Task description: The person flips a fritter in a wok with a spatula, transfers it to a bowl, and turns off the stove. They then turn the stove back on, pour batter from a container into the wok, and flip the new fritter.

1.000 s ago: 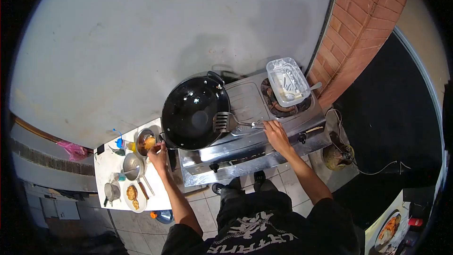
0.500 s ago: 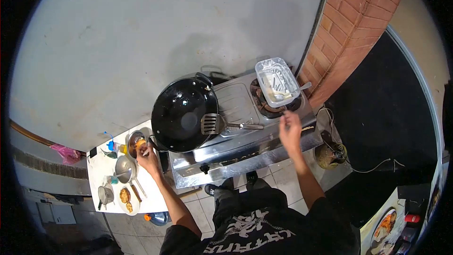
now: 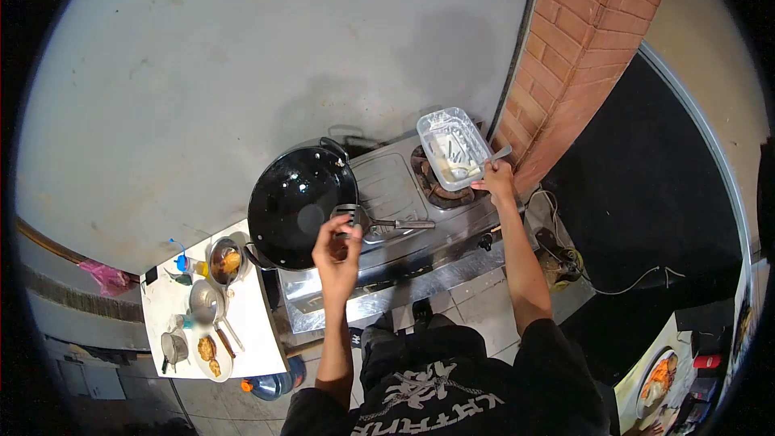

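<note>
My right hand (image 3: 497, 181) grips the near right corner of a clear plastic container (image 3: 454, 149). White residue and a spoon (image 3: 498, 155) are in the container, which rests over the right burner (image 3: 444, 195). Over the near right edge of the black wok (image 3: 295, 202), my left hand (image 3: 337, 252) is raised with its fingers apart and nothing in them. Behind its fingertips lies a slotted spatula (image 3: 404, 224), its head at the wok's rim and its handle across the steel stove top (image 3: 383, 182).
At the left, a white table (image 3: 262, 315) holds a metal bowl (image 3: 228, 261) with fried food, a strainer (image 3: 207, 301), a small pot (image 3: 173, 347) and a plate (image 3: 225, 362) of food. A blue water jug (image 3: 274, 385) lies below. Brick pillar (image 3: 565, 56) at right.
My left hand has moved right from the metal bowl to the wok's near edge, leaving fried food in the bowl. My right hand has risen and taken hold of the container.
</note>
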`<state>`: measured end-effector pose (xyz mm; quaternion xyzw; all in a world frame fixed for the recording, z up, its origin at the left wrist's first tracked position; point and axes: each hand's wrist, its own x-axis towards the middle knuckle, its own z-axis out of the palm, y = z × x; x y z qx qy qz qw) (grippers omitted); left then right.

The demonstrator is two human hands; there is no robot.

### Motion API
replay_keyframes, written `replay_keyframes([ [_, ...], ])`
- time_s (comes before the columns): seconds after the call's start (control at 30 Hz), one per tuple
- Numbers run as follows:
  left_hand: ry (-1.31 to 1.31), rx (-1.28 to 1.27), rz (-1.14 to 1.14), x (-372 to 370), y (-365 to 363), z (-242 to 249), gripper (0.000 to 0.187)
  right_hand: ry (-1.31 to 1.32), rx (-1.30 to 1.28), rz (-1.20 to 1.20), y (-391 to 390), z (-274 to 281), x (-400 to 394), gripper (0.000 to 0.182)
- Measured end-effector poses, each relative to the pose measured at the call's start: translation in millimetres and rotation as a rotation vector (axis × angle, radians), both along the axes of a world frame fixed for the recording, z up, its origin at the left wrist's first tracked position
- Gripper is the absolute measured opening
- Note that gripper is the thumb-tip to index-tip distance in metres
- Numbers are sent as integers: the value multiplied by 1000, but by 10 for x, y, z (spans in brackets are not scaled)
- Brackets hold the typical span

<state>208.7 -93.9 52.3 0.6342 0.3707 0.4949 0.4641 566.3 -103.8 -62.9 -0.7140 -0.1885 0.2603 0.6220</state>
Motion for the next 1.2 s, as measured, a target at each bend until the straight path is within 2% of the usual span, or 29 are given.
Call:
replay_keyframes([
  [0.1, 36, -62, -123, 134, -116, -10, 24, 21, 61, 38, -85, -75, 44, 22],
  [0.17, 47, -99, -172, 157, -170, -3, 26, -20, 199, 62, -214, 6, -1, 22],
  [0.23, 121, -130, -232, 197, -172, -6, 28, -41, 208, 79, -358, 155, -50, 24],
  [0.27, 188, -141, -279, 182, -133, -57, 40, -74, 246, 137, -454, 305, -109, 24],
  [0.3, 189, -144, -279, 213, -123, -86, 40, -108, 282, 194, -566, 477, -185, 25],
  [0.37, 12, -210, -301, 296, -87, -137, 54, -105, 285, 199, -724, 821, -487, 27],
  [0.4, 17, -229, -335, 307, -29, -192, 65, -83, 288, 224, -771, 925, -627, 28],
  [0.43, 16, -232, -335, 351, -17, -179, 65, -62, 293, 249, -807, 1002, -766, 29],
  [0.57, -450, -453, -191, 466, -23, -138, 70, -187, 183, 315, -929, 1146, -1353, 30],
  [0.63, -587, -447, -136, 381, 11, -135, 68, -359, 216, 326, -950, 1245, -1565, 24],
  [0.77, -604, -392, 6, 192, 23, -105, 62, -329, 216, 483, -903, 1354, -1632, 23],
  [0.83, -677, -272, 52, 127, 42, -87, 58, -588, 215, 406, -860, 1448, -1644, 12],
  [0.9, -669, -248, 85, 61, 75, -60, 59, -513, 268, 429, -865, 1469, -1740, 7],
  [0.97, -565, -100, 153, 29, 77, 4, 61, -438, 320, 452, -884, 1529, -1808, 3],
  [1.03, -598, -112, 176, 21, 110, -28, 62, -527, 475, 571, -961, 1663, -1814, 9],
  [1.07, -628, -127, 184, 1, 122, -49, 63, -499, 484, 639, -1000, 1699, -1813, 18],
  [1.1, -628, -125, 191, -16, 122, -61, 63, -496, 486, 646, -1007, 1720, -1819, 18],
  [1.2, -478, -89, 187, -70, 116, -95, 66, -654, 602, 692, -967, 1776, -1862, 26],
])
